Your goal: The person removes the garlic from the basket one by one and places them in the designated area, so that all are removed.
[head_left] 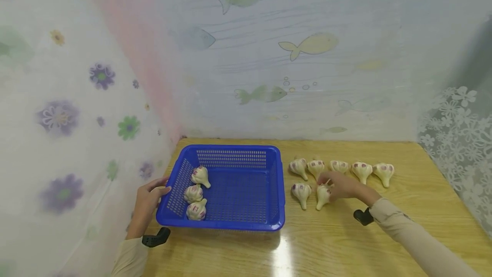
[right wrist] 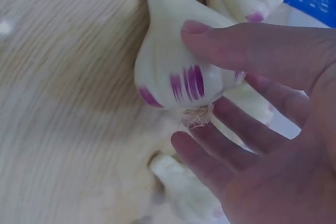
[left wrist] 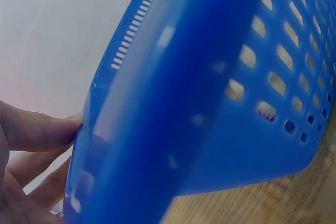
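My left hand (head_left: 147,202) grips the left rim of a blue plastic basket (head_left: 221,225). In the left wrist view the thumb (left wrist: 44,131) presses on the rim, with the other fingers partly behind it. On the table to the basket's right, my right hand (head_left: 342,185) holds a garlic bulb (head_left: 323,195) with purple marks. The right wrist view shows the thumb (right wrist: 226,45) on this bulb's side and fingers around its root end; the index fingertip is hidden. Three garlic bulbs (head_left: 197,210) lie along the basket's left side.
A back row of several garlic bulbs (head_left: 361,170) lies beyond my right hand. One more bulb (head_left: 301,192) sits between the held one and the basket. The wooden table (head_left: 330,243) meets a wall (head_left: 238,119) with painted fish behind, and a flowered wall (head_left: 92,148) at left.
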Tool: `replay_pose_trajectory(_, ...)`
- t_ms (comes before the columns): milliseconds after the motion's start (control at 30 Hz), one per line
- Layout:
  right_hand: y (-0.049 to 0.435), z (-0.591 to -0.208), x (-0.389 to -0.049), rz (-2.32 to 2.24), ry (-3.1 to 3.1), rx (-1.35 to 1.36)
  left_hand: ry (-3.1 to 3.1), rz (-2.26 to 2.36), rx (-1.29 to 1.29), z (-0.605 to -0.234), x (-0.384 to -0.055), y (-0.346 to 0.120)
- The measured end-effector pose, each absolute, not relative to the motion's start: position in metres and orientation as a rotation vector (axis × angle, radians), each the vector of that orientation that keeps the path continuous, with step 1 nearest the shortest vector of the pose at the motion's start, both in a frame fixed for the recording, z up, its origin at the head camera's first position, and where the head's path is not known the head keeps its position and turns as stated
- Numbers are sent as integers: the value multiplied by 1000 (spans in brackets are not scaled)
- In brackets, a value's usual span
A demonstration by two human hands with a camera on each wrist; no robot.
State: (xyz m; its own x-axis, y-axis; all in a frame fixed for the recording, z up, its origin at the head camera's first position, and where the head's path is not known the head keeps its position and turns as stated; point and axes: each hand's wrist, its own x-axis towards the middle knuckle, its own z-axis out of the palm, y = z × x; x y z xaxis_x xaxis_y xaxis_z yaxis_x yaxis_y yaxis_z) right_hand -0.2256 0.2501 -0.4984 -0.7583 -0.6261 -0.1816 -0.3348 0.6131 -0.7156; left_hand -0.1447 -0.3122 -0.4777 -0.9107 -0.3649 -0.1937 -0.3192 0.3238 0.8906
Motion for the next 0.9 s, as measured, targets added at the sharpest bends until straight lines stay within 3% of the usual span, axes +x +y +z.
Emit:
replay_pose_trajectory(567, 247, -499, -220, -938, 2506, -879, -2529, -1711, 635, -479, -144, -312)
replay_pose_trajectory(900, 246, -473, -230, -920, 2492, -880, -2516, -1701, 626, -478, -144, -314)
